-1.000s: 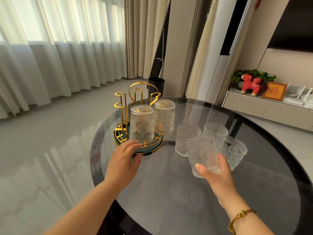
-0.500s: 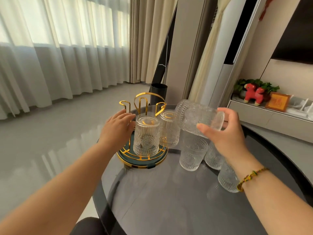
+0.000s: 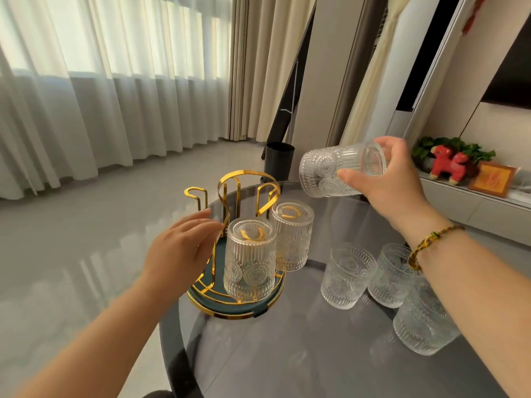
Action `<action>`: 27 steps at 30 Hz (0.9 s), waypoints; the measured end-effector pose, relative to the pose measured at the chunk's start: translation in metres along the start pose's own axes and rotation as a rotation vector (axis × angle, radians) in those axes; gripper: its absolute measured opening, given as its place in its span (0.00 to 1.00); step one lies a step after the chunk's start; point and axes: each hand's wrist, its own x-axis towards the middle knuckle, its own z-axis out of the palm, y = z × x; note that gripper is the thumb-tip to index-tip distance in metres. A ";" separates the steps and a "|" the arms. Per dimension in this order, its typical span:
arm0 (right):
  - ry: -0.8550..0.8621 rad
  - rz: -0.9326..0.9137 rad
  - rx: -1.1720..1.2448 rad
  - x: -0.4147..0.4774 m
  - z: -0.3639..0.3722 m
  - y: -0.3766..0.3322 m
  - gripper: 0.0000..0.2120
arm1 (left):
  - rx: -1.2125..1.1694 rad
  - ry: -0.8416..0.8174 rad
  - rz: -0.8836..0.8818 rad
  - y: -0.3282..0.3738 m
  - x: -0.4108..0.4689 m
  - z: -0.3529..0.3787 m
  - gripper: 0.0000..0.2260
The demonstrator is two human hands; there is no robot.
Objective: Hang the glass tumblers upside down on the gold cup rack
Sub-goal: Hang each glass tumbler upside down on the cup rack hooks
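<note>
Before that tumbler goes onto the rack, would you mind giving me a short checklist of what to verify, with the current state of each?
1. Held tumbler secure in the right hand: ok, fingers wrap its base end.
2. Tumbler turned mouth-down: not ok, it lies roughly on its side.
3. A free hook on the gold rack: ok, bare hooks stand at the back; two hung tumblers fill the front.
4. Rack steadied: cannot tell, the left hand is beside it, but contact is unclear.
5. Path clear of the three tumblers on the table: ok, they stand to the right of the rack.
</note>
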 end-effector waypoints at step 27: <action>-0.676 0.043 -0.224 0.064 0.113 -0.003 0.34 | -0.199 0.038 -0.116 -0.036 0.017 0.010 0.09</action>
